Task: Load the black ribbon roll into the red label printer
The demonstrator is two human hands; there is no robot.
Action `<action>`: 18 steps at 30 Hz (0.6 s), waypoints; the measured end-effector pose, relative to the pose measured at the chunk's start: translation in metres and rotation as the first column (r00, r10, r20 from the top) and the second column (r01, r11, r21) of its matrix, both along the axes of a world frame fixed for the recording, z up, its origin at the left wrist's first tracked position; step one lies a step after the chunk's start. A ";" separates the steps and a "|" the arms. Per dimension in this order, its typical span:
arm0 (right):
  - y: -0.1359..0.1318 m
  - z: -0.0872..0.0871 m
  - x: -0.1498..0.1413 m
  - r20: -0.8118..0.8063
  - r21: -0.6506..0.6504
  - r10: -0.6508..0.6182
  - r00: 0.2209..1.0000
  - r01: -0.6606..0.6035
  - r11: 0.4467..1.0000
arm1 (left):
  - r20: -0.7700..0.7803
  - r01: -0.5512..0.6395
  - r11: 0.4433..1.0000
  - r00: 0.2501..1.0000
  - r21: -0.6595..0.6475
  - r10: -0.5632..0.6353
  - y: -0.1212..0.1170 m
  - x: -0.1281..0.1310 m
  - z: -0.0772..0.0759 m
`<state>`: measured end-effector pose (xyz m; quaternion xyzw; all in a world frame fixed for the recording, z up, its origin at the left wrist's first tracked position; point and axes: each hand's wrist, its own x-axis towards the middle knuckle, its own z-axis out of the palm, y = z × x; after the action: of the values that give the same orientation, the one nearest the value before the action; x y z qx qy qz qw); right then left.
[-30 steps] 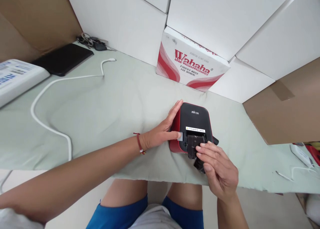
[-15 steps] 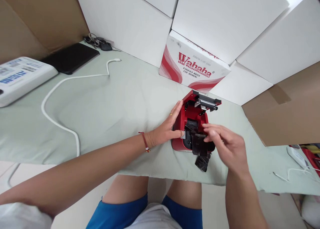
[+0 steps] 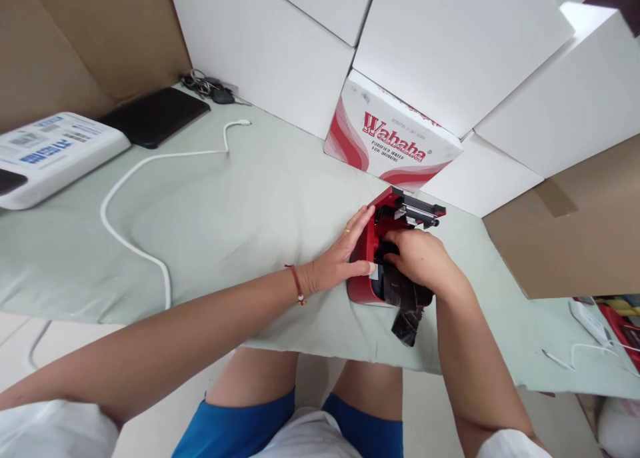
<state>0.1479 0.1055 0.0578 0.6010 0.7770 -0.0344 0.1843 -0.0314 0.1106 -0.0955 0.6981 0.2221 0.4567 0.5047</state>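
A small red and black printer (image 3: pixel 361 290) sits on the cloth-covered table with its lid (image 3: pixel 420 208) raised at the back. My left hand (image 3: pixel 345 253) lies along its left side, fingers stretched out, the thumb on a grey tab (image 3: pixel 375 271) at the edge. Into the compartment reaches my right hand (image 3: pixel 423 255), its fingers bent around a dark roll that is mostly hidden. From that roll a glossy black strip (image 3: pixel 407 321) hangs crumpled over the printer's front.
Behind the printer stand a Wahaha carton (image 3: pixel 383 141) and white boxes (image 3: pixel 450 38). To the left lie a white cable (image 3: pixel 133 248), a white device (image 3: pixel 55 155), a black phone-like slab (image 3: pixel 163 118) and keys (image 3: pixel 213 88). A brown carton (image 3: pixel 570 231) borders the right.
The printer's lid has swung up and back, baring the compartment. My right hand moved off the black strip, lifted, then reached inside to the roll. My left hand stays against the side.
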 end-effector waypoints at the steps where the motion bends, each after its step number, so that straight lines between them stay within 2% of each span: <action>1: -0.006 0.003 0.005 -0.053 0.037 -0.010 0.999 0.012 0.999 | 0.004 -0.008 1.000 1.000 0.001 0.008 0.000 0.001 0.000; 3: -0.024 0.013 0.022 -0.252 0.127 -0.021 0.967 0.054 0.990 | -0.002 -0.005 1.000 1.000 0.001 0.005 -0.001 0.001 0.001; 5: -0.048 0.024 0.051 -0.492 0.174 -0.038 0.870 0.141 0.975 | -0.015 0.013 1.000 1.000 -0.009 -0.013 -0.002 -0.001 0.006; 7: -0.074 0.032 0.087 -0.612 0.137 -0.152 0.776 0.293 0.946 | -0.022 0.025 0.999 0.999 -0.029 -0.025 -0.004 -0.003 0.011; 9: -0.093 0.031 0.125 -0.661 0.051 -0.286 0.694 0.421 0.906 | -0.020 0.026 0.998 0.999 -0.050 -0.027 -0.005 -0.003 0.015; 12: -0.108 0.008 0.174 -0.659 -0.137 -0.450 0.602 0.492 0.860 | -0.011 0.028 0.998 1.000 -0.053 -0.028 -0.006 -0.003 0.017; 14: -0.111 -0.016 0.195 -0.607 -0.194 -0.530 0.592 0.536 0.822 | -0.003 0.026 0.999 1.000 -0.041 -0.026 -0.006 -0.002 0.018; 16: -0.111 -0.040 0.206 -0.545 -0.112 -0.581 0.605 0.634 0.765 | -0.004 0.024 0.999 1.000 -0.041 -0.024 -0.006 -0.002 0.019; 18: -0.112 -0.059 0.206 -0.535 0.023 -0.596 0.599 0.716 0.698 | -0.007 0.027 0.998 1.000 -0.050 -0.027 -0.006 -0.002 0.020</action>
<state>0.3539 -0.0060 -0.0007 0.8334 0.5166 -0.1582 -0.1166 -0.0331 0.1043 -0.0752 0.6898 0.2258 0.4416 0.5274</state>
